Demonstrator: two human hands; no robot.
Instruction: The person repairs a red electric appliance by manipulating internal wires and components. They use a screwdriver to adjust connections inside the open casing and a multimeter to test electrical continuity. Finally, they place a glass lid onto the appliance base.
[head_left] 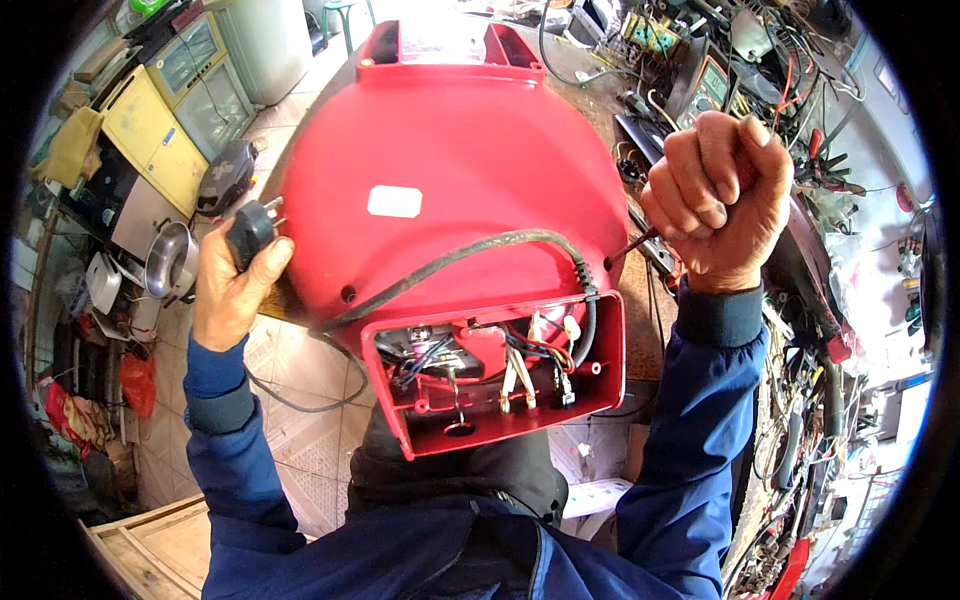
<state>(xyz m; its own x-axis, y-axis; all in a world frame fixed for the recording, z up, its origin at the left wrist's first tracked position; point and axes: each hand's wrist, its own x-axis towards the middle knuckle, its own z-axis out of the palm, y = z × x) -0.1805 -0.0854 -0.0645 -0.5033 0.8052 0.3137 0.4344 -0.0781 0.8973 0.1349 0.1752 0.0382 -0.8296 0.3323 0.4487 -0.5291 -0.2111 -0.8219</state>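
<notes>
A large red plastic appliance housing [460, 140] lies in front of me, with an open compartment [616, 345] facing my body. Inside it, coloured wires [535, 350] and metal parts are exposed. My right hand [715, 195] is closed around a screwdriver [640, 241]; its thin shaft points into a hole at the housing's right side, and its handle is mostly hidden by the fingers. On the left, my left hand [228, 285] grips a black power plug [250, 234], prongs toward the housing. The plug's dark cord [450, 256] loops across the housing into the compartment.
A bench to the right is crowded with cables, tools and a multimeter [712, 82]. At the left stand a yellow cabinet [150, 140], a metal pan [171, 260] and a dark case [227, 178] on the tiled floor. A wooden box [160, 550] is at lower left.
</notes>
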